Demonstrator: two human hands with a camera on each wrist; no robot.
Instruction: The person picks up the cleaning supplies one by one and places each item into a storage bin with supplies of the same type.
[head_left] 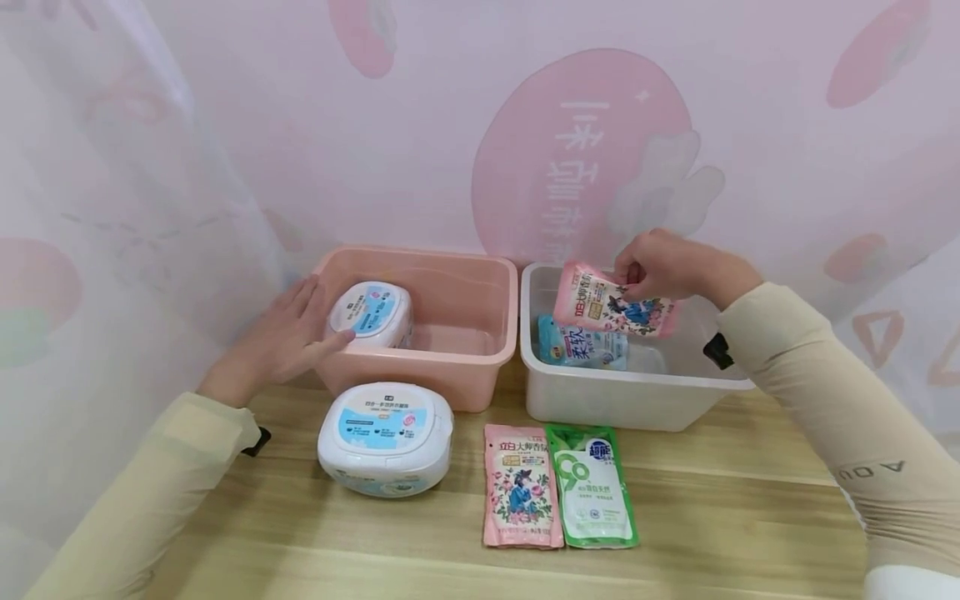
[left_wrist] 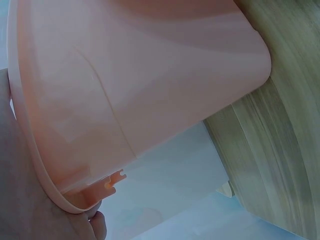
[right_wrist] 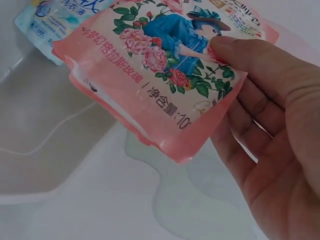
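My right hand (head_left: pixel 663 265) pinches a pink floral laundry detergent pouch (head_left: pixel 588 304) by its edge, thumb on the printed face. The pouch hangs tilted over the white bin (head_left: pixel 600 387). Below it, inside that bin, lies a light-blue pouch (head_left: pixel 566 343), partly covered. In the right wrist view the pink pouch (right_wrist: pixel 165 65) is seen close up, with fingers behind it. My left hand (head_left: pixel 281 337) rests on the left rim of the pink bin (head_left: pixel 420 358), fingers extended, thumb near a white lidded tub (head_left: pixel 371 312) inside. The left wrist view shows the bin's outer wall (left_wrist: pixel 150 75).
A second white tub (head_left: pixel 386 437) stands on the wooden table (head_left: pixel 315 550) before the pink bin. Another pink pouch (head_left: pixel 521 487) and a green-and-white pouch (head_left: pixel 592 487) lie side by side before the white bin. A patterned pale curtain (head_left: pixel 420 158) hangs behind both bins.
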